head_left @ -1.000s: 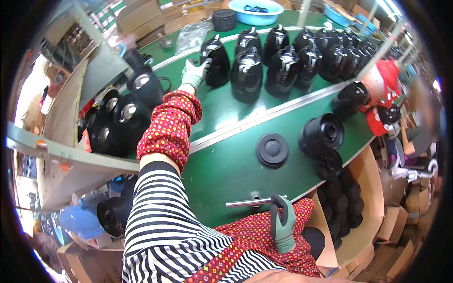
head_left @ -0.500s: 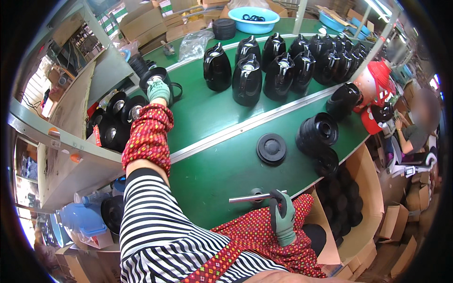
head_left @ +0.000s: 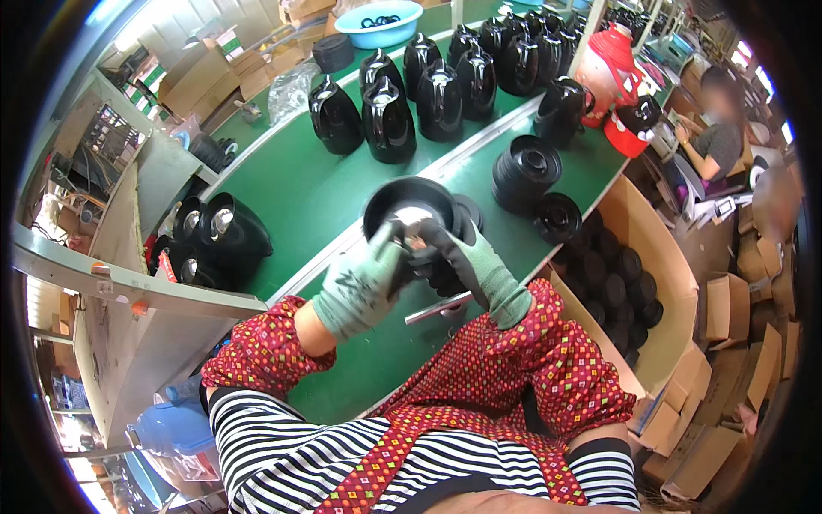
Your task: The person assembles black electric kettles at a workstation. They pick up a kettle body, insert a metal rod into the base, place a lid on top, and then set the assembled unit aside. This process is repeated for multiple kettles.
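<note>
In front of me, over the middle of the green table, both gloved hands hold a black jug [head_left: 409, 190]. Its wide round end faces up toward me, with a shiny silver part inside. My left hand [head_left: 360, 283] grips it from the left, fingers bent at the silver centre. From the right, my right hand [head_left: 482, 267] closes on it too, dark fingertips at the same centre; exactly what the fingertips pinch is hidden. Just below the jug a metal rod [head_left: 438, 308] shows in part. A round black lid [head_left: 467, 214] peeks out behind the jug.
Several black jugs [head_left: 390, 124] stand upright beyond the metal strip. More lie at the left [head_left: 229, 231]. Stacked black lids [head_left: 524, 176] sit at the right, above a cardboard box [head_left: 668, 291] of black parts. A blue basin [head_left: 378, 26] is at the back; people sit far right.
My left hand has come from the far left to the middle, bringing a jug. My right hand has left the rod's right end and moved up onto the jug. The view has shifted.
</note>
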### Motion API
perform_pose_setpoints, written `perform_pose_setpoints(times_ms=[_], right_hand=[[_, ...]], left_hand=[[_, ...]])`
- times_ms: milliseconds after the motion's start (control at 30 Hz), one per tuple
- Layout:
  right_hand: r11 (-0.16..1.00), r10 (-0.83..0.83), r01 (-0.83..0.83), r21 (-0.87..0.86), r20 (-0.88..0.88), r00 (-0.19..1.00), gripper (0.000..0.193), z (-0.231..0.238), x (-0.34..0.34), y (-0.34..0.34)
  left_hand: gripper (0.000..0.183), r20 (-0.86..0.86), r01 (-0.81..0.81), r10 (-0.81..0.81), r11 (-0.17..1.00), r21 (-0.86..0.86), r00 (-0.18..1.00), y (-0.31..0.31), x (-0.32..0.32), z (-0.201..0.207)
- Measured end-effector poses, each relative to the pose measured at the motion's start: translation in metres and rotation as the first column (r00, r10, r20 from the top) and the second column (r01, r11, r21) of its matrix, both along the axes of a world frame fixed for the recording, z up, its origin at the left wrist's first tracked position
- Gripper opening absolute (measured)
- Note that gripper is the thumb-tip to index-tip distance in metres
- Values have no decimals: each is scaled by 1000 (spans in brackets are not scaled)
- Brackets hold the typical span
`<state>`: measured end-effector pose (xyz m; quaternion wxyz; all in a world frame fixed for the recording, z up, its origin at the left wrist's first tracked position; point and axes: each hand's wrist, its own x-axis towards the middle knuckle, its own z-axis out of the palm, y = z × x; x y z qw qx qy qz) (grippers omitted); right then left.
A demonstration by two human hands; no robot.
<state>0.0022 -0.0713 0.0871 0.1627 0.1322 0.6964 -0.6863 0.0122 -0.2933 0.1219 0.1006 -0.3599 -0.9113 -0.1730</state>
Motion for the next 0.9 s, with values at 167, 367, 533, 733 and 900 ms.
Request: perform_pose_setpoints(times_ms=[167, 367, 533, 733, 900], right_hand=[[879, -107, 56, -473, -81, 991, 69, -10, 61, 42], [741, -13, -31, -671, -61, 998, 66, -102, 133, 161], [791, 279, -326, -517, -169, 945, 94, -9, 97, 119], [807, 453, -442, -391, -70, 889, 75, -49, 14, 75], [299, 533, -128, 946, -54, 844, 95, -121, -83, 34]], left_hand=[[51, 14, 280, -316, 860, 426, 949, 12, 30, 3], [47, 877, -764, -410, 473, 439, 250, -8, 14, -92], [74, 482, -507, -865, 481, 715, -141, 18, 48, -139], [61, 619, -551, -762, 439, 710, 191, 17, 51, -143], [57, 577, -575, -781, 365, 732, 239, -22, 44, -145]])
